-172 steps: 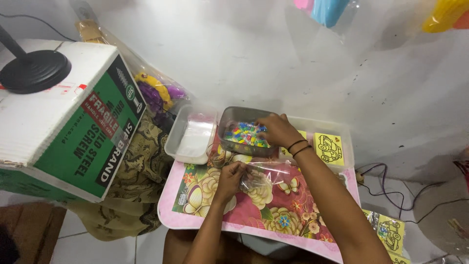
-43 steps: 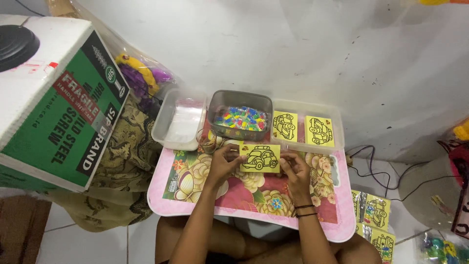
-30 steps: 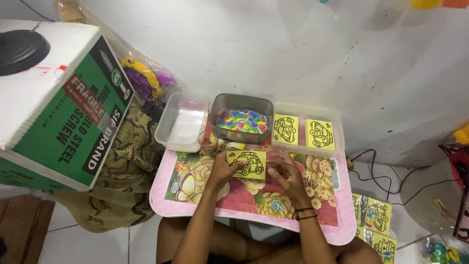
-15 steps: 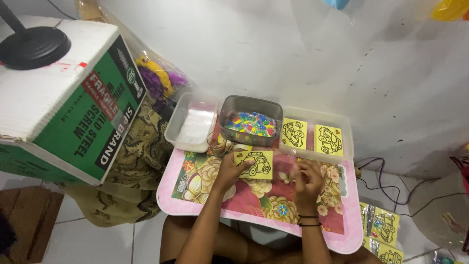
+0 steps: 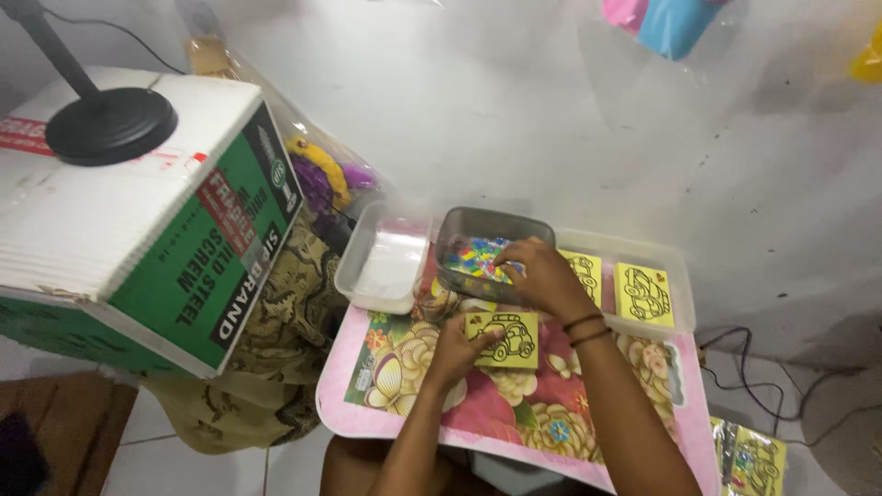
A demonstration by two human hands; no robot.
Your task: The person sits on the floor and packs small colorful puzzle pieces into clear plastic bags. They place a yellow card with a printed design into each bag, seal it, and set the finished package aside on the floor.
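— Yellow card (image 5: 503,338) with a black car outline: where is it?
— Flat on the pink flowered table (image 5: 588,432), near the middle, just in front of the grey tub.
— Who has it?
— The left hand (image 5: 457,347) rests on its left edge, fingers curled over the corner and pinning it to the table.
— And the right hand (image 5: 540,273)?
— It reaches forward over the rim of the grey tub (image 5: 491,225), fingers bent down into the bright, many-coloured pieces (image 5: 473,259) inside. Whether it pinches one I cannot tell; the fingertips are hidden. Two dark bands sit on that wrist.
— What else is around?
— A clear, shallow tray (image 5: 386,266) just left of the tub. To the right, a pale tray (image 5: 675,276) with two more yellow cards (image 5: 646,294) lying in it, one partly behind the right hand. At the left stands a big green and white cardboard box (image 5: 147,248) with the round black base of a stand (image 5: 110,124) on top. A patterned cloth (image 5: 285,340) lies between the box and the table, and another yellow card (image 5: 753,455) lies on the floor at the lower right.
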